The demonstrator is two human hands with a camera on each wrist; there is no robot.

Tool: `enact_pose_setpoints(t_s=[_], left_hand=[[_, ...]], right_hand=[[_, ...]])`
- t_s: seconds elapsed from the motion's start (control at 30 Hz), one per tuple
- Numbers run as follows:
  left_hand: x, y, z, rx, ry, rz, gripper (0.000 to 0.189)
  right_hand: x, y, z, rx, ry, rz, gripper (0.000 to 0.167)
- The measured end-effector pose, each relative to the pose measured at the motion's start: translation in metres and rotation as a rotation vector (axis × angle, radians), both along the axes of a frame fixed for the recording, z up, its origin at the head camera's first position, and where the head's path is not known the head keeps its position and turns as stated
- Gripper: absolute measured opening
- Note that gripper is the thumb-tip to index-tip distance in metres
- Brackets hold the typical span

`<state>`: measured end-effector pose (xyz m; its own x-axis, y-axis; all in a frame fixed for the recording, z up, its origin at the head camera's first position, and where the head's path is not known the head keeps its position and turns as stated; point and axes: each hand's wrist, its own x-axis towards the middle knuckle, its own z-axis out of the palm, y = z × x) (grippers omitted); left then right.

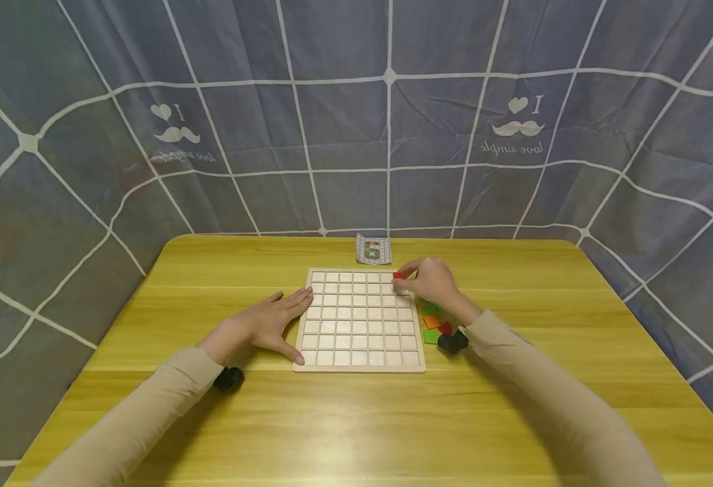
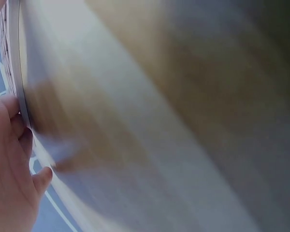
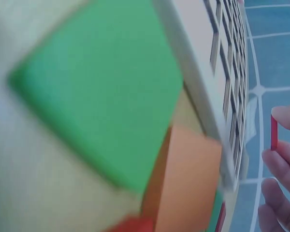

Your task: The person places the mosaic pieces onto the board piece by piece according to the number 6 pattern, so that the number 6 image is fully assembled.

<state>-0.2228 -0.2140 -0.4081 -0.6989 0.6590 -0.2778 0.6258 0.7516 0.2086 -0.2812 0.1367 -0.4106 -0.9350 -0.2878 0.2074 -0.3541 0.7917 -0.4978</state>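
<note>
A pale wooden grid board (image 1: 359,370) with square recesses lies flat on the table. My left hand (image 1: 271,323) rests along its left edge, fingers spread and fairly straight; the left wrist view shows this hand (image 2: 12,164) against the board's rim. Over the board's far right corner, my right hand (image 1: 432,281) pinches a thin red square tile (image 1: 398,275). In the right wrist view the red tile (image 3: 274,132) is seen edge-on between thumb and finger, above the board. Whether it touches the board cannot be told.
Beside the board's right edge lie loose tiles: a green tile (image 1: 431,336), an orange tile (image 1: 431,321) and a red tile (image 1: 444,328), with more green behind. A small printed pattern card (image 1: 373,249) stands beyond the board. A grey curtain (image 1: 344,128) encloses the table (image 1: 356,426).
</note>
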Motion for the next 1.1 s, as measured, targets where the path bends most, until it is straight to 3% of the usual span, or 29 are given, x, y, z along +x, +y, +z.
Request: enact_pose_setpoints(t_s=[0.47,1.1], left_hand=[[0.0,0.002,-0.002,-0.008,0.005,-0.008,0.124],[0.001,-0.001,0.0,-0.006,-0.007,-0.004,0.124]], right_hand=[[0.001,-0.031,-0.004,0.052,-0.035,0.042,0.031],[-0.007,-0.05,-0.003,0.134,-0.089,0.083,0.027]])
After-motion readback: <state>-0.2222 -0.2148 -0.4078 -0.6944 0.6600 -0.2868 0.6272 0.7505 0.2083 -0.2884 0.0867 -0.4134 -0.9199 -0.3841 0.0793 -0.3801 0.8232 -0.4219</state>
